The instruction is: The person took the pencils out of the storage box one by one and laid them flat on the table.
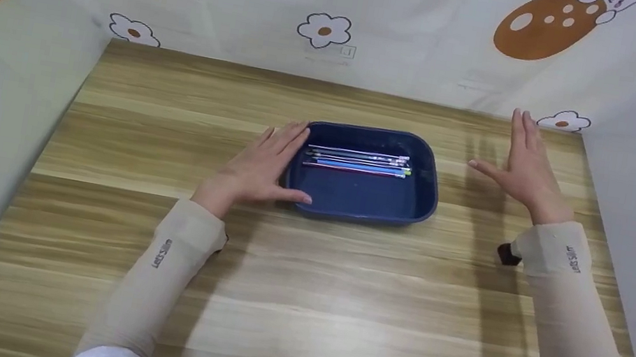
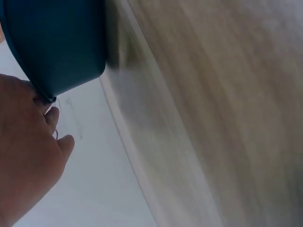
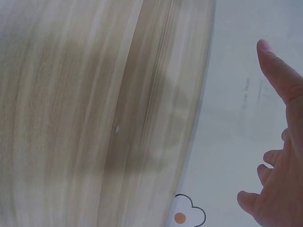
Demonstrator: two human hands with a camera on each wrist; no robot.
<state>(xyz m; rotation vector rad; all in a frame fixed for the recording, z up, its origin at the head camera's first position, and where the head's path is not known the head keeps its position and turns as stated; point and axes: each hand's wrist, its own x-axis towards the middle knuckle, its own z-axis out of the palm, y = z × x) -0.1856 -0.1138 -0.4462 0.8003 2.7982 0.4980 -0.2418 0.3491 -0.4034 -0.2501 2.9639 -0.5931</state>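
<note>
A dark blue plastic bin (image 1: 353,200) with rounded corners is on the wooden table. Several pencils (image 1: 357,162) lie side by side in it, their eraser ends to the right. My left hand (image 1: 259,165) rests at the bin's left side, fingers straight along the rim and the thumb reaching over the near left corner. The left wrist view has the bin's outer wall (image 2: 57,47) beside that hand. To the right of the bin, apart from it, my right hand (image 1: 528,175) is held above the table with thumb spread and nothing in it.
The wood-grain table (image 1: 334,310) stretches in front of the bin. Pale walls printed with flowers (image 1: 324,31) and brown shapes (image 1: 547,24) enclose it at the back and both sides. A small dark device (image 1: 509,254) sits under my right wrist.
</note>
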